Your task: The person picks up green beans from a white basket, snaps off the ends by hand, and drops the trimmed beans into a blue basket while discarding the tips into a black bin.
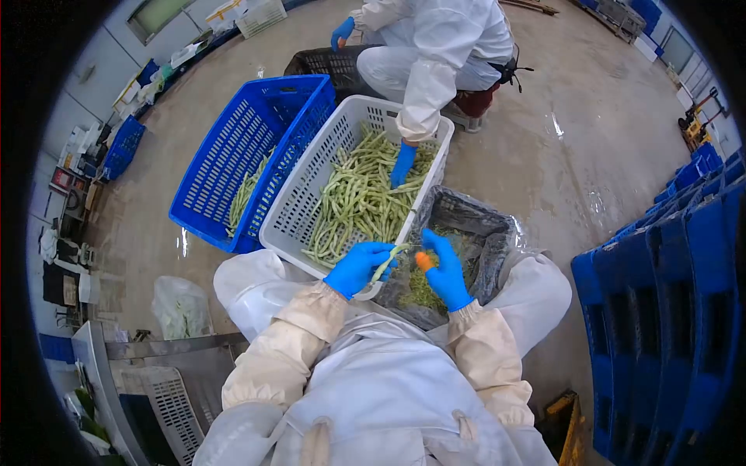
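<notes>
With the left hand (359, 268), pinches one pale green bean (386, 264), slanted above the near right corner of the white crate (305, 198). Holds the right hand (447, 276) just beside it over the lined black bin (497, 256), with thumb and forefinger parted and an orange cover (424, 262) on one digit. Seems to be at the step of working the bean's end, judging by the thin green scraps (422, 291) in the bin. Probably calls next for a close pinch at the tip and a steady left hold. Needs care around the crate rim and the crumpled liner, both close below the hands. Has only a small gap between the two hands, and shares the crate with a co-worker's gloved hand (402, 165), reaching among the loose beans (361, 198) farther off. Finds open floor (544, 171) to the right, short of the blue pallets (668, 295).
</notes>
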Demonstrator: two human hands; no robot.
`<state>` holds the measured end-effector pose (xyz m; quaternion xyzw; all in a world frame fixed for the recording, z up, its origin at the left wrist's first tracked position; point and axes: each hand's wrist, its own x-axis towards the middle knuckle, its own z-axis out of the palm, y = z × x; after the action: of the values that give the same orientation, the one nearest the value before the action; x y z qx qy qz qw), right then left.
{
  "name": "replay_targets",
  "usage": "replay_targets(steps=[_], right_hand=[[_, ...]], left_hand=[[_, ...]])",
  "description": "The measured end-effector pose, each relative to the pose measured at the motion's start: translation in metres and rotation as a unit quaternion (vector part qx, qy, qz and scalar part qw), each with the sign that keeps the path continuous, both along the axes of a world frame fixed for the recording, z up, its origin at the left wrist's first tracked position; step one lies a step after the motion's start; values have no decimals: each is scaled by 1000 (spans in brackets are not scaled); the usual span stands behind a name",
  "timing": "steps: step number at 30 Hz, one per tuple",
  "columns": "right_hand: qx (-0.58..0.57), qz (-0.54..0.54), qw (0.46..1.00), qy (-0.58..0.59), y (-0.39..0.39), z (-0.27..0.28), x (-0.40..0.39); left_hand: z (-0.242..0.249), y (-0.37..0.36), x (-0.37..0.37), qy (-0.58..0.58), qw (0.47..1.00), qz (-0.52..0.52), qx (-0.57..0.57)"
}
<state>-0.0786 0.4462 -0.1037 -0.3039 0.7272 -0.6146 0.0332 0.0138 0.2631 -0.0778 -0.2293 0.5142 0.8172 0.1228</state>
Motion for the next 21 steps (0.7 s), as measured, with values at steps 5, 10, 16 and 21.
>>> replay_targets(steps=[5,10,16,21], right_hand=[[40,77,996,-32,-3,-1,7],[77,41,996,23,-4,5,11],[176,28,946,272,-6,7,15],[278,74,900,327,-8,10,16]], left_hand=[[1,8,2,2,999,0,-32],[0,13,3,3,999,26,48],[-2,6,1,-22,978,-21,205],[14,9,3,-27,994,-30,-104]])
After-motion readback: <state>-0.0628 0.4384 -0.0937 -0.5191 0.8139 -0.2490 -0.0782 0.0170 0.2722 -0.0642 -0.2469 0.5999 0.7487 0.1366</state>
